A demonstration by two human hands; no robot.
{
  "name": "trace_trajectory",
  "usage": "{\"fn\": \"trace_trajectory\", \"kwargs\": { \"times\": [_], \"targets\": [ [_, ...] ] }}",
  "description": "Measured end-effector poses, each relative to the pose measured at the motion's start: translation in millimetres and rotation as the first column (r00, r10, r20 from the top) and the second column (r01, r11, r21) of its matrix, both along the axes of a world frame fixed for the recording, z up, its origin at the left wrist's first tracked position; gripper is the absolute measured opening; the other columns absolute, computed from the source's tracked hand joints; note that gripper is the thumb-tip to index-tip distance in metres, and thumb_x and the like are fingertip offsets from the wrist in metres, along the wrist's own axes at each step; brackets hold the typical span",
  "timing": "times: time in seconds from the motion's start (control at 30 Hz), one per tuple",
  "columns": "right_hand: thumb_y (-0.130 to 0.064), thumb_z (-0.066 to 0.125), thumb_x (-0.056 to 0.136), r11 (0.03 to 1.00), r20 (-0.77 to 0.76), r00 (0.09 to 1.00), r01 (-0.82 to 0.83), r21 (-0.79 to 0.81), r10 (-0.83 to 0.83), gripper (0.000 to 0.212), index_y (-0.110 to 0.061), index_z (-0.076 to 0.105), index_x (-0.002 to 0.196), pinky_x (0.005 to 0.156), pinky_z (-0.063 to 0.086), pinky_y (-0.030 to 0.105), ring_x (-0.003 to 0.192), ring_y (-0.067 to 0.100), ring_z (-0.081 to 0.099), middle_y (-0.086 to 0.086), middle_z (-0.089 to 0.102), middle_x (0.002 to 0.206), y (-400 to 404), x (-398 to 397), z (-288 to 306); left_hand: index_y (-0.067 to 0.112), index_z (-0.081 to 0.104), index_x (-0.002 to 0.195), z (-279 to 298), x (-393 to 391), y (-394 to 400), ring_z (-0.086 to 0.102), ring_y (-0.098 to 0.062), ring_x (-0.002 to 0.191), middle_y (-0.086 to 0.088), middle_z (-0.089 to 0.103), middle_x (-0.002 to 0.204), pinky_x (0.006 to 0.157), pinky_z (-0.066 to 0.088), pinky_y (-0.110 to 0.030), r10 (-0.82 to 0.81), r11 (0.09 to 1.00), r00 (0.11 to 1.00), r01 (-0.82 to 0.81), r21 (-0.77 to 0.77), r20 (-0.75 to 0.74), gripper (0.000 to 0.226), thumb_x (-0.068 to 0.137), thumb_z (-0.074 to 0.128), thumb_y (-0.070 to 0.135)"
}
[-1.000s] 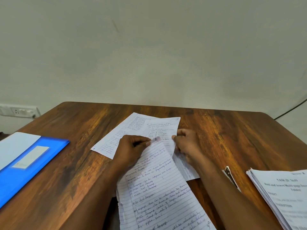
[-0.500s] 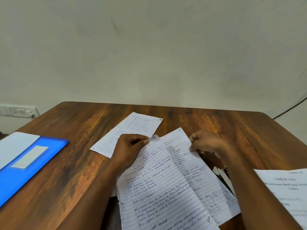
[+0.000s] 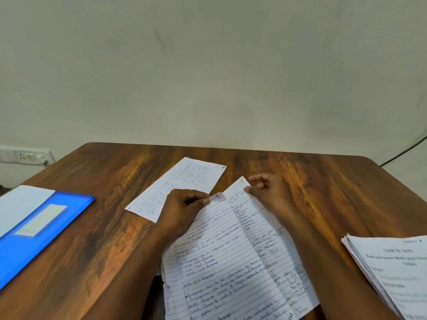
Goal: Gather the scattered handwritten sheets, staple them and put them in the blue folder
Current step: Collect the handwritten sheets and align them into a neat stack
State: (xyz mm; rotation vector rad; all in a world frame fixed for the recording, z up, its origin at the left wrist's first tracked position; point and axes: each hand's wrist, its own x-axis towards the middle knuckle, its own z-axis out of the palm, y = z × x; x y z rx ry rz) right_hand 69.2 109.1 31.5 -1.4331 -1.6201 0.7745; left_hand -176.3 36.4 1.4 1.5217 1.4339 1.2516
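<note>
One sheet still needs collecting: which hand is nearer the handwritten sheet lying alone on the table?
Left. The left hand overlaps the loose sheet's near edge while pinching another page's corner; the right hand is off to its right, clear of it.

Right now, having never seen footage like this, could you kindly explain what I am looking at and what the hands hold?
There is no machine: a person wears a camera on the head, looking down at their own hands over a wooden table. The left hand pinches the top of one handwritten sheet; the right hand pinches a second sheet beside and partly under it. A third sheet lies flat beyond. A blue folder lies at the left, a printed stack at the right.
</note>
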Motion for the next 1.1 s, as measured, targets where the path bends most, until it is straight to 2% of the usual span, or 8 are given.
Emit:
{"fn": "trace_trajectory", "kwargs": {
  "times": [0.07,0.2,0.43,0.67,0.77,0.83,0.97,1.1],
  "targets": [
    [-0.017,0.085,0.084,0.999,-0.024,0.999,-0.038,0.031,0.038,0.02,-0.025,0.078,0.101,0.077,0.062,0.03,0.079,0.008,0.073,-0.004,0.077,0.086,-2,-1,5,0.021,0.083,0.112,1,0,0,0.077,-0.012,0.096,0.01,0.081,0.105,0.082,0.062,-0.027,0.009,1.0,1.0,-0.009,-0.001,0.025,0.017,0.099,0.072,0.021],
    [-0.02,0.087,0.083,0.992,-0.085,0.995,-0.033,0.125,0.044,0.011,-0.023,0.083,0.093,0.076,0.063,0.03,0.08,0.008,0.074,-0.009,0.079,0.085,-3,1,13,0.02,0.084,0.106,1,2,-1,0.059,-0.013,0.054,-0.003,0.082,0.091,0.048,0.043,-0.018,0.032,0.999,0.993,-0.032,-0.007,0.115,0.014,0.097,0.073,0.02],
    [-0.02,0.085,0.084,0.991,-0.188,0.98,-0.044,0.125,0.068,0.01,-0.022,0.083,0.093,0.082,0.064,0.036,0.086,0.011,0.076,-0.009,0.08,0.089,-5,3,23,0.02,0.084,0.103,2,2,-2,0.046,-0.015,0.045,-0.01,0.08,0.082,0.042,0.035,-0.022,0.021,1.0,0.985,-0.023,0.01,0.173,0.013,0.098,0.073,0.018],
    [-0.026,0.081,0.089,0.982,-0.254,0.949,-0.19,0.021,0.189,0.013,-0.013,0.082,0.09,0.082,0.063,0.04,0.087,0.019,0.078,0.0,0.081,0.089,-9,-2,29,0.013,0.083,0.109,4,7,-1,0.07,-0.007,0.063,-0.003,0.082,0.097,0.055,0.051,-0.016,0.034,0.996,0.979,-0.049,0.072,0.199,0.016,0.097,0.072,0.016],
    [-0.021,0.079,0.09,0.972,-0.22,0.948,-0.237,0.003,0.232,0.012,-0.009,0.082,0.09,0.055,0.053,0.019,0.065,0.005,0.071,0.001,0.08,0.083,-15,-8,31,0.018,0.083,0.109,1,7,2,0.077,-0.02,0.093,0.001,0.082,0.104,0.08,0.061,-0.036,0.041,0.993,0.977,-0.062,0.097,0.209,0.015,0.097,0.073,0.018],
    [-0.016,0.078,0.091,0.96,-0.213,0.939,-0.279,-0.012,0.27,0.011,-0.006,0.081,0.092,0.046,0.042,0.012,0.054,-0.001,0.062,-0.001,0.078,0.078,-18,-11,32,0.019,0.084,0.107,-1,9,3,0.077,-0.02,0.092,0.002,0.082,0.103,0.08,0.06,-0.038,0.053,0.99,0.976,-0.079,0.117,0.212,0.014,0.097,0.074,0.018],
    [-0.016,0.079,0.091,0.936,-0.158,0.926,-0.351,-0.027,0.342,0.007,-0.012,0.082,0.095,0.045,0.041,0.019,0.057,0.006,0.059,0.002,0.079,0.084,-22,-15,33,0.02,0.084,0.106,1,13,2,0.077,-0.017,0.099,0.007,0.082,0.101,0.093,0.062,-0.045,0.079,0.982,0.979,-0.108,0.153,0.185,0.013,0.096,0.075,0.017],
    [-0.018,0.077,0.093,0.924,-0.104,0.923,-0.378,-0.053,0.371,0.007,-0.016,0.083,0.096,0.047,0.042,0.024,0.067,0.017,0.062,0.0,0.08,0.089,-24,-17,33,0.026,0.084,0.105,-1,15,3,0.076,-0.018,0.095,0.011,0.081,0.1,0.091,0.063,-0.052,0.128,0.978,0.98,-0.15,0.146,0.154,0.013,0.096,0.075,0.023]
  ]
}}
